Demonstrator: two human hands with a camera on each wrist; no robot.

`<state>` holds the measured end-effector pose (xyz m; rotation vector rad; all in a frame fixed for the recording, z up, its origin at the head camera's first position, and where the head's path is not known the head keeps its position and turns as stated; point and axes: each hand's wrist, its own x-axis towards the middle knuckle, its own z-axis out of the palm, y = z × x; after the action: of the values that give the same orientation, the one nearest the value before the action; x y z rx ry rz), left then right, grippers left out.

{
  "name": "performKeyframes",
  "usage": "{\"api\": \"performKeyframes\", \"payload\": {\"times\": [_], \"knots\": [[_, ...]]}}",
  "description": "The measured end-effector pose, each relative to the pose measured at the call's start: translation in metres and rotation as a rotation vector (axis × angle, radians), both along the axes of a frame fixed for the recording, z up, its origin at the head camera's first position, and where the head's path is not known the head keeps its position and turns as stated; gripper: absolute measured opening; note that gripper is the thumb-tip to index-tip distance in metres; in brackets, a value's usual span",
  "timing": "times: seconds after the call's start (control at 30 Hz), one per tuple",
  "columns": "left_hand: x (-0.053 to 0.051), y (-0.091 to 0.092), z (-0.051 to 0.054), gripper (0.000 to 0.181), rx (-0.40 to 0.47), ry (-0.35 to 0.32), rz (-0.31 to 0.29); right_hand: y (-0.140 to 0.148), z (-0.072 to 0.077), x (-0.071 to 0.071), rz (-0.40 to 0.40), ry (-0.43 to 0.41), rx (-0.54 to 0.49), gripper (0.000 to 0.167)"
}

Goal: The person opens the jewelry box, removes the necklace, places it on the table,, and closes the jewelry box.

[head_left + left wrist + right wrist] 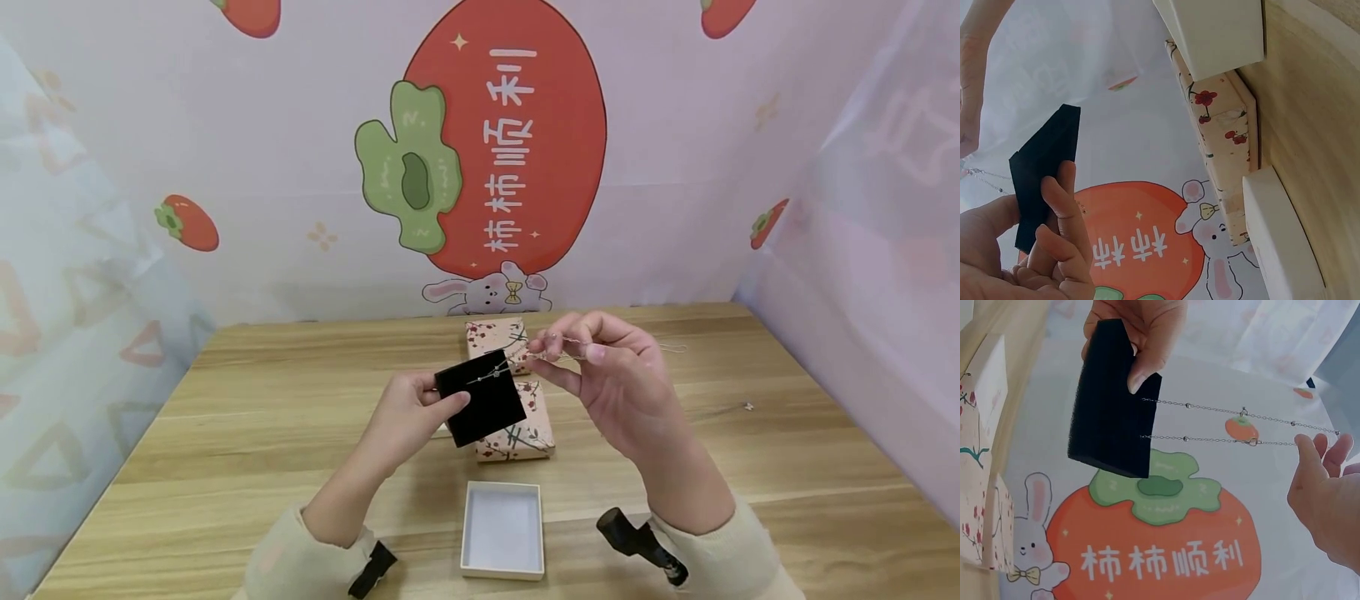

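Observation:
My left hand (408, 417) pinches a square black foam pad (487, 412), thumb on its face and fingers behind; the left wrist view shows this pad (1044, 169) edge-on. A thin silver jewellery chain (495, 372) with small beads runs out of the pad to my right hand (626, 383). Its thumb and fingers are curled about the chain's far end. Two strands of this chain (1210, 407) stretch side by side between pad and fingers in the right wrist view. Whether it is a necklace or a bracelet, I cannot tell.
Two flowered boxes stand behind the pad, one farther back (487, 333) and one nearer (536, 433). A shallow white box tray (502, 529) lies at the front. Another thin chain with a small pendant (747, 407) rests on the wooden table (262, 450) at right.

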<state>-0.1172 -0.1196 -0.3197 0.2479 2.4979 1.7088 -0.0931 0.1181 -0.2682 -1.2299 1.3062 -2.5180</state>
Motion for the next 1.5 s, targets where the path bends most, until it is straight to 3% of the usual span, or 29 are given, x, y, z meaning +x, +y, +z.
{"api": "performKeyframes", "payload": {"times": [0.43,0.67,0.93,1.2,1.33,1.5], "knots": [[0.0,-0.003,-0.001,0.024,-0.024,-0.004,0.002,0.004,0.008,0.004,0.004,-0.023,-0.022,0.051],[-0.002,-0.006,-0.006,0.023,-0.042,-0.009,0.005,0.009,0.015,0.005,-0.043,-0.022,-0.032,0.054],[-0.001,-0.008,-0.007,0.022,-0.056,-0.013,-0.03,0.014,0.016,0.001,-0.001,-0.094,-0.185,0.048],[-0.001,-0.011,-0.013,0.018,-0.099,-0.051,0.016,0.029,0.02,-0.001,-0.053,-0.121,-0.275,0.05],[-0.002,-0.017,-0.014,0.019,-0.133,-0.075,0.024,0.05,0.026,-0.001,-0.075,-0.141,-0.238,0.051],[-0.002,-0.028,-0.008,0.02,-0.183,-0.054,-0.006,0.078,0.026,0.0,-0.182,-0.13,-0.088,0.05]]}}
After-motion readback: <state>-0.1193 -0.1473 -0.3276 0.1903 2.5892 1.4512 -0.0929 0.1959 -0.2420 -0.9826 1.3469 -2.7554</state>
